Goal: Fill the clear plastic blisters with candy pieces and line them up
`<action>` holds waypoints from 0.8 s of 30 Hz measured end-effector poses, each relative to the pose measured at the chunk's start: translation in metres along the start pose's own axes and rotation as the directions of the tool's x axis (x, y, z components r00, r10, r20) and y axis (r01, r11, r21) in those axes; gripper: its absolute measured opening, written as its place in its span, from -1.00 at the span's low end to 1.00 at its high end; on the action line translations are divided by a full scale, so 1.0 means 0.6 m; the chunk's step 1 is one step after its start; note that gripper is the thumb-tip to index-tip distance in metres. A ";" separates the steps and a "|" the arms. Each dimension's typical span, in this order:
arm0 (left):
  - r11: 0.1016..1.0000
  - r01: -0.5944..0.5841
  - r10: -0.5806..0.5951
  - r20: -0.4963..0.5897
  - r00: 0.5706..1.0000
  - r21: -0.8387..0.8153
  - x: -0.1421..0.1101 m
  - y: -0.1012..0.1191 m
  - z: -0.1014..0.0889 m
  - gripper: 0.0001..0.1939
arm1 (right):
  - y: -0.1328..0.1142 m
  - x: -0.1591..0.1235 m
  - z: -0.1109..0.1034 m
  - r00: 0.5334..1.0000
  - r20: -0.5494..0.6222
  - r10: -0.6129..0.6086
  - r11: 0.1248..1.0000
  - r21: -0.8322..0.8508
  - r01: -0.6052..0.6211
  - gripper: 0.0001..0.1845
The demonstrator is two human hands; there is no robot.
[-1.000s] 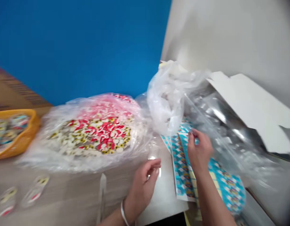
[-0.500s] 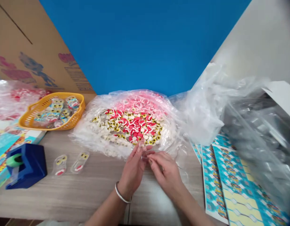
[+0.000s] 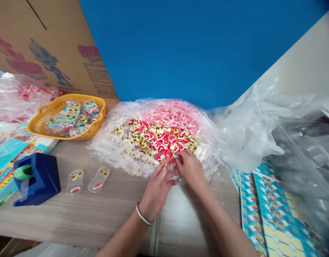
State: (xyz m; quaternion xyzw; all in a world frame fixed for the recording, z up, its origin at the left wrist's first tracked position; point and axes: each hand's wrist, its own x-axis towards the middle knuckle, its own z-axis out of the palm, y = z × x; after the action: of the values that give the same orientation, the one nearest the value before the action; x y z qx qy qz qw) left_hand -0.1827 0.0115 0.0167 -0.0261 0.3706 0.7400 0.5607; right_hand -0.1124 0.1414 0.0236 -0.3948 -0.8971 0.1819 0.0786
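Observation:
My left hand [image 3: 159, 187] and my right hand [image 3: 190, 169] meet at the near edge of a clear plastic bag [image 3: 111, 142]. The bag lies open on the wooden table [image 3: 86, 217], heaped with red-and-white mouth pieces and yellow-and-white eye pieces [image 3: 164, 139]. A small clear plastic blister [image 3: 171, 176] sits between my hands, partly hidden by my fingers. My left fingers appear to hold it. My right fingertips rest on the pile. A metal bangle [image 3: 143, 214] circles my left wrist.
Two filled clear blisters [image 3: 86, 181] lie on the table left of my hands, next to a blue tape dispenser [image 3: 37, 180]. An orange basket [image 3: 73, 97] holds more packs. Printed blue card sheets [image 3: 273, 210] and a bulky clear bag [image 3: 250, 132] lie right; a cardboard box [image 3: 54, 46] stands behind.
The view has swung left from the printed sheets to the heaped bag. My hands, apart a second ago, have come together and moved forward onto the pile's near edge.

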 end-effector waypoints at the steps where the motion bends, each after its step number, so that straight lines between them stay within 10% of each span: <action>1: 1.000 -0.008 0.008 -0.006 1.000 0.010 0.000 -0.001 -0.001 -0.60 | 0.003 -0.001 0.003 1.000 -0.015 -0.011 1.000 0.027 0.011 -0.87; 8: 0.999 -0.044 0.044 0.000 0.999 0.007 0.001 -0.008 -0.001 -0.60 | 0.023 -0.020 0.002 0.987 -0.159 -0.014 0.926 0.372 0.073 -0.84; 12: 1.000 -0.004 0.004 0.007 1.000 0.025 0.001 -0.008 0.000 -0.61 | 0.013 -0.043 -0.010 0.997 0.044 -0.062 0.736 0.677 0.016 -0.83; 24: 0.960 -0.034 0.100 -0.228 0.968 0.278 0.012 -0.012 0.015 -0.55 | 0.004 -0.004 0.016 0.995 -0.102 0.001 0.970 0.241 0.024 -0.81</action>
State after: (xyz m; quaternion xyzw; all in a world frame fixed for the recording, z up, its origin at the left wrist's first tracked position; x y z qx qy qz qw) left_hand -0.1758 0.0233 0.0166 -0.0256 0.5343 0.6922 0.4844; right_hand -0.1119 0.1383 0.0140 -0.3858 -0.8655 0.2690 0.1726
